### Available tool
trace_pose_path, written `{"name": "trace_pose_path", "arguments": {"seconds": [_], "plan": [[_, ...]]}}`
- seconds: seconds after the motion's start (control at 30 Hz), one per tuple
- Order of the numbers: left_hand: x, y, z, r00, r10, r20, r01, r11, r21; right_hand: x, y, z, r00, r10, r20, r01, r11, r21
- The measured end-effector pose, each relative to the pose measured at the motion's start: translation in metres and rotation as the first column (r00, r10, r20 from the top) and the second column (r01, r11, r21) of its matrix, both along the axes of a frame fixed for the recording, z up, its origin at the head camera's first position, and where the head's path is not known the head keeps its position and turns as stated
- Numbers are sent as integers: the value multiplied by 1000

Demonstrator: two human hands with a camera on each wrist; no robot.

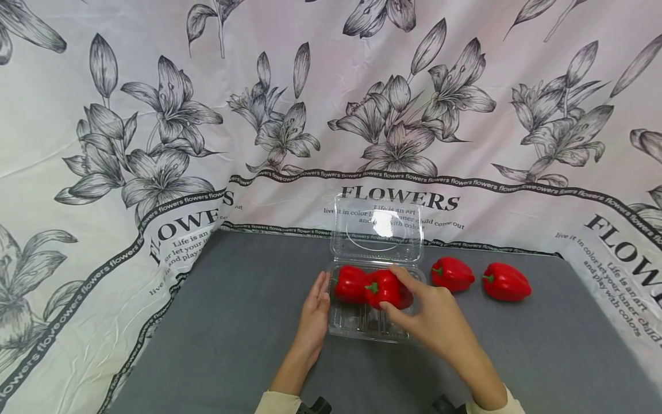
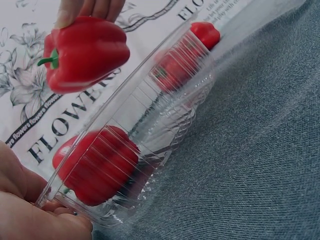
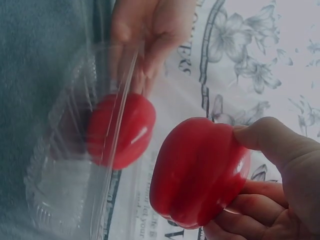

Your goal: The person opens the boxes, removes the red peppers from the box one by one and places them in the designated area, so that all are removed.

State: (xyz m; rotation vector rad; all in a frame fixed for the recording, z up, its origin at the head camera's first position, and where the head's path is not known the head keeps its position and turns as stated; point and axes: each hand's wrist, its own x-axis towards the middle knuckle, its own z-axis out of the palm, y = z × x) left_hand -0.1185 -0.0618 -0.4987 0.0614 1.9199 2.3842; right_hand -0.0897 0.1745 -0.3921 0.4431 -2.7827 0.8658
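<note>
A red bell pepper (image 1: 381, 289) with a green stem is held between the thumb and fingers of my right hand (image 1: 439, 316), above the clear plastic clamshell container (image 1: 357, 332). The left wrist view shows that held pepper (image 2: 90, 52) raised over the container's rim. Inside, at the left end, sits another red bell pepper (image 1: 349, 284), seen through the ribbed wall in the left wrist view. My left hand (image 1: 312, 319) is at the container's left side, thumb and fingers pinching its edge. Some left fingers are hidden behind the plastic.
The hinged lid (image 1: 377, 238) stands open at the back, near the flower-printed cloth (image 1: 279, 201). Two more red bell peppers, a nearer one (image 1: 453, 274) and a farther one (image 1: 507, 282), lie right of the container on the grey tabletop (image 1: 238, 322).
</note>
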Motion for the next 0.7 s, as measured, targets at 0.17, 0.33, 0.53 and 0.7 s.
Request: {"name": "trace_pose_path", "arguments": {"seconds": [0.17, 0.33, 0.53, 0.7], "plan": [[0, 0, 0, 1000, 3, -6, -3, 1000, -11, 0, 8, 3, 1000, -12, -7, 12, 1000, -1], [-1, 0, -1, 1000, 4, -7, -4, 1000, -19, 0, 15, 5, 999, -41, -2, 41, 998, 36], [0, -1, -2, 1000, -7, 2, 7, 1000, -21, 0, 22, 6, 999, -44, -26, 45, 998, 46], [1, -1, -2, 1000, -14, -1, 14, 1000, -21, -1, 28, 7, 997, -51, -54, 52, 998, 21]]}}
